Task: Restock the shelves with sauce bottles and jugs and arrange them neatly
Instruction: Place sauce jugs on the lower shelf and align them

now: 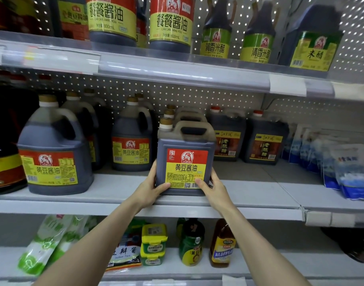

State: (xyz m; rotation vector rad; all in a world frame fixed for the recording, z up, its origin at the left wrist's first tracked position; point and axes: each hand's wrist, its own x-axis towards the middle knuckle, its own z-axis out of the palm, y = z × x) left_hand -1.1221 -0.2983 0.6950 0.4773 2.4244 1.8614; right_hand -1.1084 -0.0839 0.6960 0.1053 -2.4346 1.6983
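The left hand (154,187) and right hand (213,187) clasp the lower corners of a square soy sauce jug (185,159), fingers curled round its sides and thumbs on the label. The jug appears to stand at the front of the middle shelf (115,187), heading a row of like jugs behind it at 12 o'clock. I judge this the placing-and-squaring step. The next move likely calls for a straight push back, label facing out, then a release. At 9 o'clock stand round soy jugs (53,141); at 3 o'clock, two vinegar jugs (263,141). All hold dark liquid.
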